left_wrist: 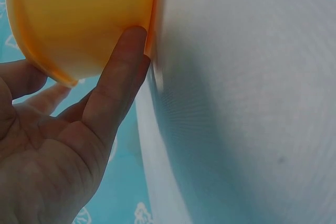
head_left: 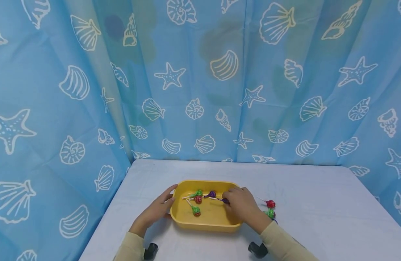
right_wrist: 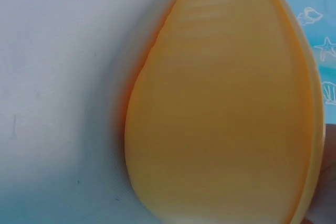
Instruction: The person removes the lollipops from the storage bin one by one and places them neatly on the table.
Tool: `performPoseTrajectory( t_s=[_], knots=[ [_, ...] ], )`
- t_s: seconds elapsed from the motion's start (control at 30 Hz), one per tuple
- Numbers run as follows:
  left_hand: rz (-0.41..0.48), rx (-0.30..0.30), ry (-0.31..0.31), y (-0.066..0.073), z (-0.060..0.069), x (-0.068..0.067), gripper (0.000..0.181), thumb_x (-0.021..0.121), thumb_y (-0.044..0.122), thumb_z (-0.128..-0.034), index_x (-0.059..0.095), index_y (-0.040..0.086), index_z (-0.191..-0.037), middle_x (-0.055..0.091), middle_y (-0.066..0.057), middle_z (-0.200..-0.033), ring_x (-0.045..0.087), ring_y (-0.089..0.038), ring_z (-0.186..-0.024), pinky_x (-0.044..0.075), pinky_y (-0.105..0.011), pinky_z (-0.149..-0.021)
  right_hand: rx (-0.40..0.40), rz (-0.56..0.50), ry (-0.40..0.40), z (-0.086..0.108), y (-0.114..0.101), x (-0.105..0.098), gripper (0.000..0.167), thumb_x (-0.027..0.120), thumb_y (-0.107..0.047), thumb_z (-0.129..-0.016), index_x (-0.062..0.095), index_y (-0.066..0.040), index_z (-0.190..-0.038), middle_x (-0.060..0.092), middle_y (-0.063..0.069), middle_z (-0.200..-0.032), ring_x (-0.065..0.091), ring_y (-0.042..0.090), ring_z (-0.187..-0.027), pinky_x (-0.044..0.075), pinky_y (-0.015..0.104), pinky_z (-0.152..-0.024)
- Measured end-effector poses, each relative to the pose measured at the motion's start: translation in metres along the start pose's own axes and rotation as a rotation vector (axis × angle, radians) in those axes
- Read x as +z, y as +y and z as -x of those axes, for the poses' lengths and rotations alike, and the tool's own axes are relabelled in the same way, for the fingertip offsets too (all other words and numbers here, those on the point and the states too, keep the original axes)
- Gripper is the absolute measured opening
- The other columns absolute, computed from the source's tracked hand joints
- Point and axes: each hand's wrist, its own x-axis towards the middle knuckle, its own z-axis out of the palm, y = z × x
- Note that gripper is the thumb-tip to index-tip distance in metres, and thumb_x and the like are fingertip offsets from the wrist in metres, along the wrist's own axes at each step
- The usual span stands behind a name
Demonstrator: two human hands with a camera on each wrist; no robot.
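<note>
A yellow bin (head_left: pixel 207 227) holds several wrapped lollipops, among them a green one (head_left: pixel 196 211), a red one (head_left: pixel 198 199) and a purple one (head_left: pixel 212 194). My right hand (head_left: pixel 245 207) reaches over the bin's right side and pinches another purple lollipop (head_left: pixel 225 200), its white stick pointing left. At the left end, my left hand (head_left: pixel 156 210) touches the bin. The left wrist view has the fingers of that hand (left_wrist: pixel 63 129) fairly straight against the bin's outer wall (left_wrist: pixel 84 19). In the right wrist view the bin's wall (right_wrist: pixel 220 98) covers most of the right hand.
On the white table (head_left: pixel 317 210), right of the bin, lie a red lollipop (head_left: pixel 270 203) and a green one (head_left: pixel 271 213), with something blue partly hidden beside the right forearm. A blue curtain (head_left: pixel 193 130) with shell prints hangs behind and at the left.
</note>
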Motion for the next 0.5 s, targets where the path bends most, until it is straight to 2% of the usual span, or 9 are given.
performPoseTrajectory(
  t_s=[0.23, 0.5],
  knots=[
    [-0.002, 0.004, -0.002, 0.001, 0.001, 0.000, 0.054, 0.048, 0.019, -0.1085, 0.031, 0.020, -0.160, 0.037, -0.030, -0.154, 0.058, -0.043, -0.121, 0.062, -0.045, -0.076, 0.000, -0.066, 0.063, 0.008, 0.003, -0.002, 0.023, 0.080, -0.028, -0.086, 0.077, -0.015, -0.105, 0.069, 0.000, -0.098, 0.062, 0.022, -0.093, 0.053, 0.045, -0.090],
    [0.006, 0.014, -0.008, -0.001, 0.000, -0.002, 0.054, 0.046, 0.017, -0.1083, 0.031, 0.019, -0.160, 0.038, -0.030, -0.153, 0.058, -0.041, -0.120, 0.062, -0.045, -0.075, 0.011, -0.189, 0.145, 0.019, 0.004, -0.006, 0.021, 0.079, -0.024, -0.085, 0.077, -0.017, -0.104, 0.068, -0.002, -0.097, 0.063, 0.020, -0.089, 0.056, 0.045, -0.090]
  ],
)
